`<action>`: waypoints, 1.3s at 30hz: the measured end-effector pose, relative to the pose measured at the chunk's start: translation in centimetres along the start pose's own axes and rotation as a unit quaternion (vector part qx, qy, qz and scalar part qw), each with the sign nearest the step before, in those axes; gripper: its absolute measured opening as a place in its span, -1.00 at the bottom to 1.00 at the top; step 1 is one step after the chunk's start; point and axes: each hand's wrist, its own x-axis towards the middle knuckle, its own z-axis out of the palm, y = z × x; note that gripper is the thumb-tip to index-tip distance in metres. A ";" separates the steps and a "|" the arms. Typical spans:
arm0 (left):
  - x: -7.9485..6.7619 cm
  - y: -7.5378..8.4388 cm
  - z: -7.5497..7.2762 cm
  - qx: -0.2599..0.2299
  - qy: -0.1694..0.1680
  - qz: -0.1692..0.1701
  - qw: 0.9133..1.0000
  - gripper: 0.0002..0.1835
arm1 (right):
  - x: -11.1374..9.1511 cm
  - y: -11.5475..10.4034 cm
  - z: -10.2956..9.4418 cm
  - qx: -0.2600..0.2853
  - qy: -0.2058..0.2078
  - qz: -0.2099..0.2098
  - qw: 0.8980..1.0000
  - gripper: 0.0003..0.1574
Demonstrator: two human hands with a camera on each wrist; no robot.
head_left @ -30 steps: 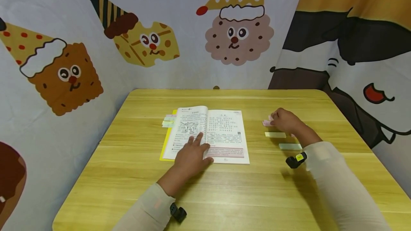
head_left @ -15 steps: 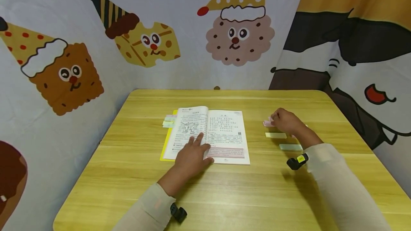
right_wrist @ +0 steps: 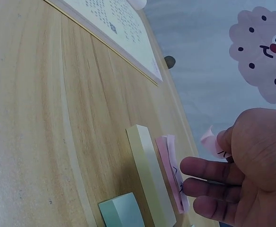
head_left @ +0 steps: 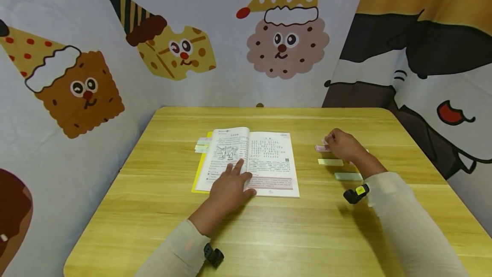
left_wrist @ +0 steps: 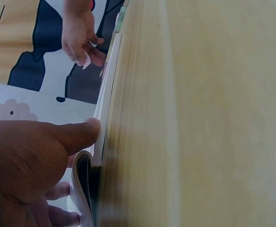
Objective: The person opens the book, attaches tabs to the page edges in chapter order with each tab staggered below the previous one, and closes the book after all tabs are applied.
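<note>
An open book (head_left: 270, 157) with printed pages lies on the table, and my left hand (head_left: 227, 187) rests on it with fingers spread, near the fold. In the left wrist view the thumb lies along the book's lower edge. My right hand (head_left: 344, 145) is over the sticky-note pads at the right. Between its thumb and forefinger it pinches a small pink sticky note (right_wrist: 208, 139), whose end curls up. The other fingers are beside the pink sticky-note pad (right_wrist: 168, 165). Closer in lie a pale yellow pad (head_left: 330, 162) and a pale green pad (head_left: 348, 176).
Coloured sticky tabs (head_left: 201, 145) stick out from the book's left edge, above its yellow cover (head_left: 197, 183). The wooden table (head_left: 269, 238) meets a printed cloth wall (head_left: 230, 89) at its back and sides. Each wrist wears a black strap device (head_left: 355, 193).
Both hands stay nearly in place. The right hand keeps its pinch over the pink pad, with only a very slight shift in the view.
</note>
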 end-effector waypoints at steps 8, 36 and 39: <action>0.0 0.0 0.0 0.000 0.000 -0.001 1.000 -0.44 | 0.1 0.0 0.2 -0.014 0.013 -0.013 1.000 -0.49; -0.1 0.2 -0.1 -0.003 -0.003 -0.006 1.000 -0.43 | 0.6 0.6 1.1 -0.036 0.028 -0.016 0.999 -0.64; -0.1 0.2 -0.1 -0.003 -0.004 -0.006 1.000 -0.43 | 0.7 0.6 1.3 -0.035 0.027 -0.016 0.999 -0.64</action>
